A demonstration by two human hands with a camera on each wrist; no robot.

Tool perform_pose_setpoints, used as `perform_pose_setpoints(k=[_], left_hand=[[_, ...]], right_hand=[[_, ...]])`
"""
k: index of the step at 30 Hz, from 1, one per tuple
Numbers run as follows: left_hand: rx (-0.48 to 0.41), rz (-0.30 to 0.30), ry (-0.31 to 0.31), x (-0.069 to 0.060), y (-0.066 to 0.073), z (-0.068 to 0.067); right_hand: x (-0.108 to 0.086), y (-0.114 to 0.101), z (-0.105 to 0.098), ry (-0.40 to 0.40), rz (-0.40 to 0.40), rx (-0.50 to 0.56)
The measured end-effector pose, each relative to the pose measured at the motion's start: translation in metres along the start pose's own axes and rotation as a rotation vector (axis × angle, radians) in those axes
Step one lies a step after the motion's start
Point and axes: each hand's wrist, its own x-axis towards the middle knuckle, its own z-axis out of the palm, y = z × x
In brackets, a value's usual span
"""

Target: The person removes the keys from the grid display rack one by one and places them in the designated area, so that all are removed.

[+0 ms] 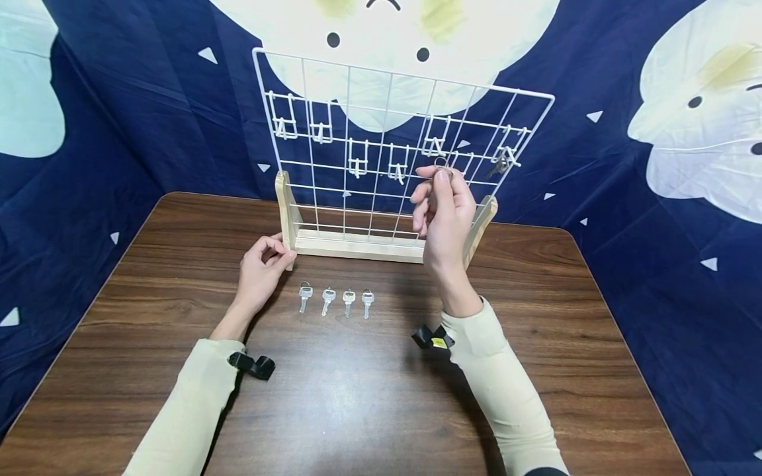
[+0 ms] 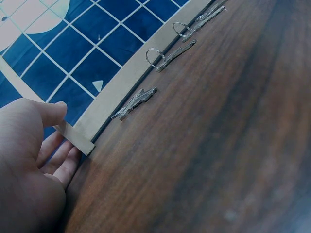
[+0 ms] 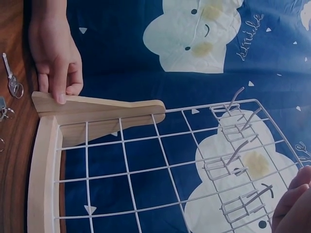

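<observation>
A white wire grid (image 1: 372, 173) stands upright in a wooden base (image 1: 357, 247), with several white hooks along it. My left hand (image 1: 260, 271) pinches the stand's left wooden foot (image 2: 77, 138) between thumb and fingers. In front of the grid's right half, my right hand (image 1: 446, 218) pinches a small metal key ring (image 1: 441, 161) close to the hooks; whatever hangs from the ring is hidden by the fingers. From the far-right hook hangs a key (image 1: 502, 162). Several silver keys with rings lie in a row on the table, one key (image 1: 305, 297) nearest the left hand.
The brown wooden table (image 1: 333, 410) reaches back to a dark blue curtain (image 1: 178, 119) with white cloud shapes. A second wooden foot (image 1: 481, 228) supports the grid's right side, partly behind the right hand.
</observation>
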Motion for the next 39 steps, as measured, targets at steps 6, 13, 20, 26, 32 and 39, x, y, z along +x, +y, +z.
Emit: perform_pose_setpoints(k=[6,13,20,26,32,39], left_hand=[[0.002,-0.002,-0.001,0.0,0.0,0.0],[0.002,-0.001,-0.003,0.0,0.0,0.0],[0.004,0.003,-0.003,0.0,0.0,0.0],[0.008,0.001,-0.001,0.0,0.001,0.0],[0.014,0.006,0.002,0.0,0.001,0.001],[0.026,0.001,0.008,0.0,0.001,0.001]], right_hand=[[-0.006,0.003,-0.005,-0.014,0.011,-0.002],[-0.015,0.011,-0.012,-0.018,0.045,-0.024],[-0.028,0.021,-0.017,-0.03,0.115,-0.029],[-0.039,0.029,-0.021,-0.049,0.152,-0.037],[-0.049,0.033,-0.026,-0.037,0.181,-0.096],[-0.055,0.035,-0.029,-0.01,0.218,-0.21]])
